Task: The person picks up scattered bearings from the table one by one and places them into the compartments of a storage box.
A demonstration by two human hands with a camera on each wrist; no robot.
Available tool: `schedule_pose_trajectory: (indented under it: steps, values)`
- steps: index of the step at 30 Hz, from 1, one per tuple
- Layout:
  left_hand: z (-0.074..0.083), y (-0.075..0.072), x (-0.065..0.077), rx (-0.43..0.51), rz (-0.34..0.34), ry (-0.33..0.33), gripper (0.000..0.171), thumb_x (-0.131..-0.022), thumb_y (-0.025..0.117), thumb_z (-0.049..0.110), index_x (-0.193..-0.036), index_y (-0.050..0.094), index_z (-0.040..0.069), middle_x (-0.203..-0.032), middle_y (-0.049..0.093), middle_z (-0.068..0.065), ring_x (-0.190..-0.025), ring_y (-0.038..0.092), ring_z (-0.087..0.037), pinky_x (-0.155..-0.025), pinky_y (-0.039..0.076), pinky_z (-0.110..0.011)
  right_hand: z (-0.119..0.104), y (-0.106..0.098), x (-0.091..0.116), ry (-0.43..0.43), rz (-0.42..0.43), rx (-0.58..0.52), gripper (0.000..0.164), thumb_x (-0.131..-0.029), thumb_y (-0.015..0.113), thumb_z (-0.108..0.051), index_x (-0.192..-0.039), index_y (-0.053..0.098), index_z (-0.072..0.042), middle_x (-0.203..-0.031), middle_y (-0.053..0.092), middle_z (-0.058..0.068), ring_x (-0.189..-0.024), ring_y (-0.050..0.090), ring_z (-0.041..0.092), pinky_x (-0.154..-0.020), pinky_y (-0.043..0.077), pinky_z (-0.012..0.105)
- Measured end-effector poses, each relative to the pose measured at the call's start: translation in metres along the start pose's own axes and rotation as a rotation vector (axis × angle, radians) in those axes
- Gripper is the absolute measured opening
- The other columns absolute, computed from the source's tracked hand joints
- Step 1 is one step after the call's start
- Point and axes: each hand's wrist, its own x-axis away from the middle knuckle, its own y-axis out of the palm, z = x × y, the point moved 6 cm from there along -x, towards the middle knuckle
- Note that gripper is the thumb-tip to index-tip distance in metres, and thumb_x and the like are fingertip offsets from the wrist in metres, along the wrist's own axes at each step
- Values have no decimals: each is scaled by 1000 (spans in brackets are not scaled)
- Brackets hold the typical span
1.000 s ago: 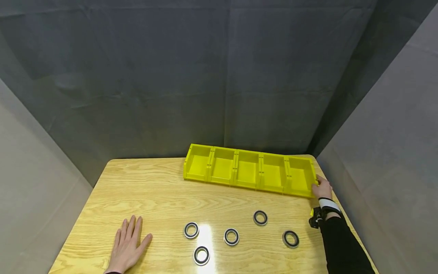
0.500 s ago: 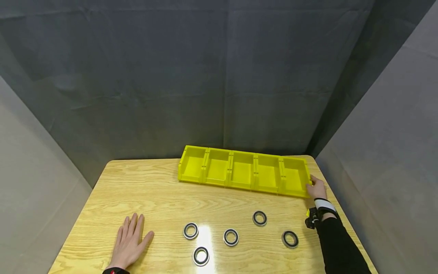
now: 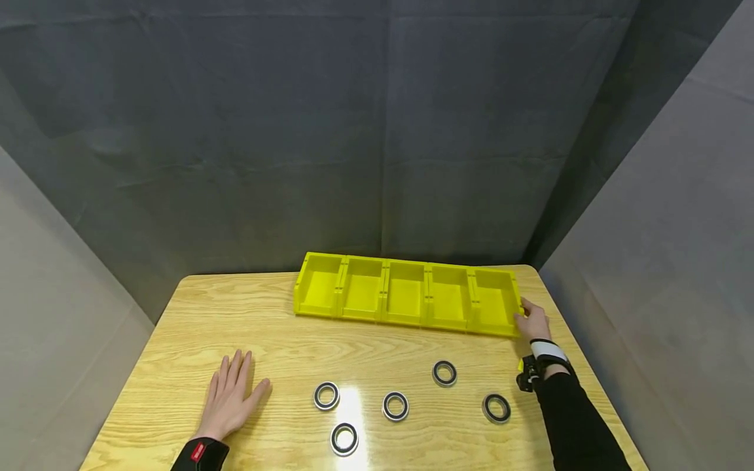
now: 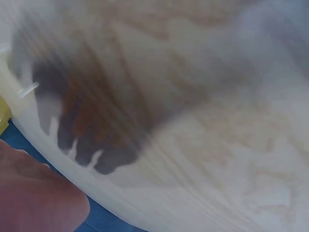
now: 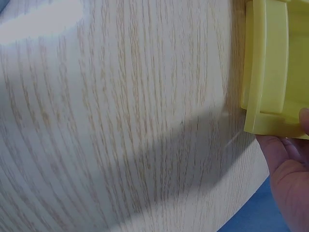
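A row of several joined yellow storage bins stands at the back of the table, slightly askew, its right end nearer the front. My right hand grips the end wall at the right. In the right wrist view the thumb lies over that wall on the bin's inner side, with other fingers outside. My left hand, fingers straight and thumb spread, is over the table's left part and holds nothing. The left wrist view shows part of this hand and its shadow on the wood.
Several ball bearings with black seals lie flat on the wooden table: one bearing nearest the left hand, another bearing furthest right. A dark cloth hangs behind, and grey panels flank both sides.
The yellow bin row has slid left along the table with my right hand gripping its end. My left hand has shifted a little forward and right. The bearings lie as before.
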Motion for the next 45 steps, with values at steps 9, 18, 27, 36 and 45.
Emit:
schedule_pose_trajectory:
  steps: [9, 18, 27, 36, 45]
  values:
    - [16, 2, -21, 54, -41, -26, 88, -102, 45, 54, -160, 10, -1, -165, 2, -33, -152, -7, -54, -118, -4, -73, -1, -4, 0, 0, -14, 0, 57, -101, 44, -3, -152, 24, 12, -151, 35, 39, -140, 36, 53, -118, 35, 58]
    - [39, 5, -46, 144, -61, -18, 86, -103, 45, 51, -160, 8, -2, -166, 0, -31, -152, -7, -54, -120, -4, -70, -2, -3, 3, -47, -28, 11, 57, -101, 46, -2, -152, 25, 13, -150, 35, 40, -140, 37, 53, -116, 36, 58]
    - [55, 10, -79, 277, -72, -10, 83, -106, 41, 43, -158, 1, -8, -164, -2, -35, -151, -9, -57, -120, -4, -72, 0, -5, 3, -100, -20, 1, 56, -101, 47, 0, -151, 27, 15, -150, 36, 41, -138, 39, 54, -114, 39, 59]
    - [66, 13, -106, 534, -143, -101, 89, -107, 39, 46, -157, -17, -2, -164, -16, -31, -153, -10, -51, -124, -1, -67, 2, -3, 4, -121, -19, -36, 56, -101, 47, 1, -151, 27, 14, -150, 35, 40, -138, 40, 55, -113, 40, 59]
    - [77, 13, -127, 617, -137, -134, 92, -106, 42, 45, -157, -18, -1, -165, -15, -29, -155, -7, -48, -126, 1, -61, 6, -2, 0, -137, -8, -39, 55, -100, 48, 1, -151, 30, 14, -149, 37, 40, -135, 43, 55, -109, 44, 59]
